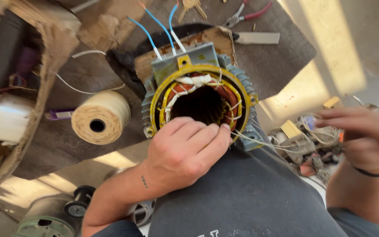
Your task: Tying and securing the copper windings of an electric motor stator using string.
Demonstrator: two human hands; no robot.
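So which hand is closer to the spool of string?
The left hand. It rests on the motor rim, just right of the spool of string; the right hand is far right.

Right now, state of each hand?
Left hand: fingers curled on the motor stator rim, pinching a white cord.
Right hand: raised off to the side, blurred; grip cannot be told.

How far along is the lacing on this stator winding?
Done, it seems: the upper coil end already carries white lacing and tape. In hand: the left hand rests on the stator rim at the lower edge, and the right hand pulls a white cord out to the side. Left: the copper at the right side shows only a few ties; the lower part is hidden by the hand.
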